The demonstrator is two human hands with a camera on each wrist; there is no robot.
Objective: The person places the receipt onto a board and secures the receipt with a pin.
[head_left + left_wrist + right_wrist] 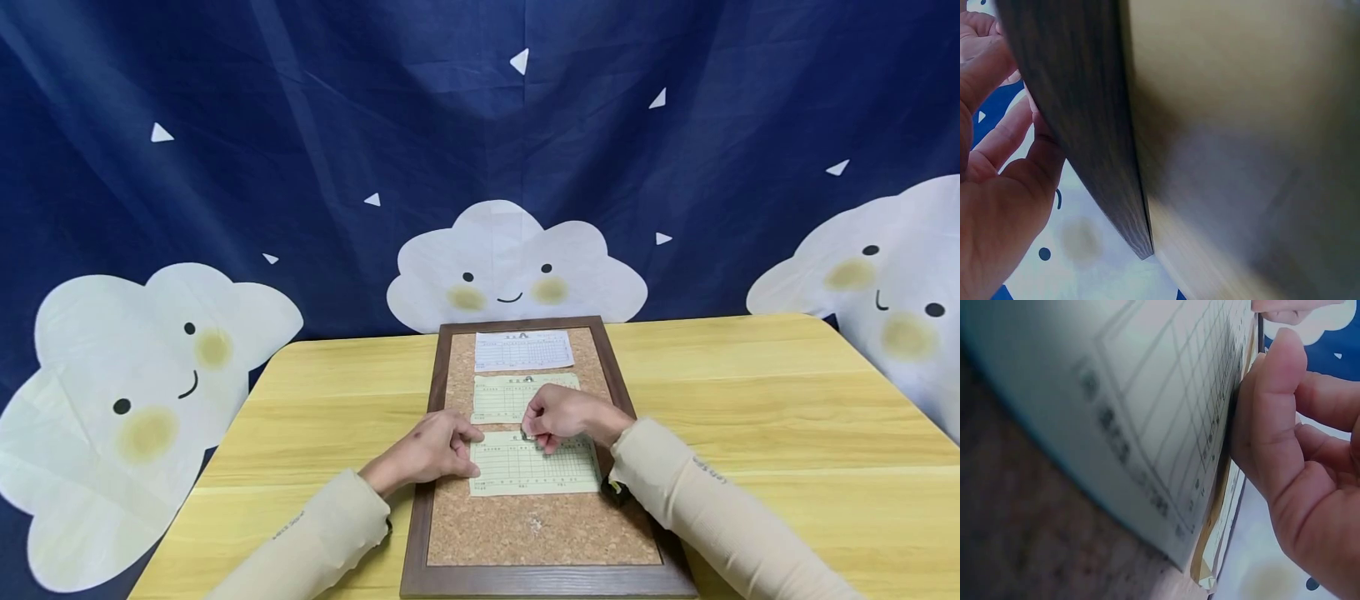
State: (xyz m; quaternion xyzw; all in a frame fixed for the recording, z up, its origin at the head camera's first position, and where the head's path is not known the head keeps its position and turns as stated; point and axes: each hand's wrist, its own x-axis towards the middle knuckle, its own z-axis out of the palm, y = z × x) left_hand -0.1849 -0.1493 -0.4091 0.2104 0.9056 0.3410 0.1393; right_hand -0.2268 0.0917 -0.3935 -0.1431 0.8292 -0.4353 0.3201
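Note:
A lined pale green paper slip (517, 471) lies lowest of three on a cork board (540, 533). At its left edge, the thumb and a finger of my left hand (431, 446) press down, spread apart. My right hand (566, 414) pinches a small dark pushpin (526, 435) at the slip's top edge; fingers hide most of it. In the right wrist view, curled fingers of the right hand (1291, 444) stand over the printed slip (1154, 394). The left wrist view has the left hand (1010, 187) beside the board's dark frame (1079, 94).
Above lie another green slip (495, 402) and a white slip (517, 354), each with a small dark pushpin near its top. The brown-framed board rests on a yellow wooden table (337, 400). A blue curtain (450, 125) with smiling clouds hangs behind.

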